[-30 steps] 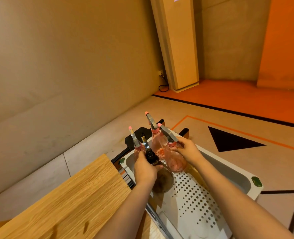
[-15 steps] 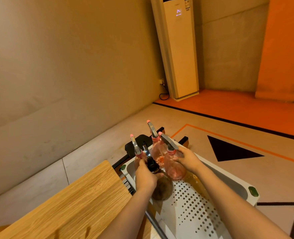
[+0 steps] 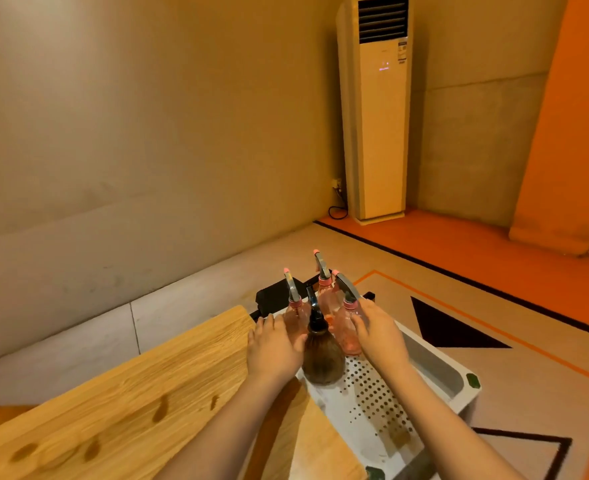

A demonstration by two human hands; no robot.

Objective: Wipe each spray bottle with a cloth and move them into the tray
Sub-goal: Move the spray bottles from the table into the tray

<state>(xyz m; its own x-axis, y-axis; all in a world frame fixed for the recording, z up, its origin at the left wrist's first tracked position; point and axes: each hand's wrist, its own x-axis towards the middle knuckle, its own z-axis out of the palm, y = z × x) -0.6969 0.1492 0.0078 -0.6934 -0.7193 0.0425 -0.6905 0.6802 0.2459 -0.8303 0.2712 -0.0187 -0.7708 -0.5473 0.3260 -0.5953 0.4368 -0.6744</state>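
The left hand [image 3: 274, 348] rests with relaxed fingers against the round brown glass spray bottle [image 3: 322, 358]; the right hand [image 3: 378, 336] cups a clear pink plastic spray bottle [image 3: 346, 327]. All four visible bottles stand in the white perforated tray [image 3: 435, 367] — placing looks nearly finished. No cloth shows; the pale wooden worktop [image 3: 130, 403] lies beside the tray.

Two bare forearms, hands — left [image 3: 274, 344], right [image 3: 379, 336] — no sleeves visible.
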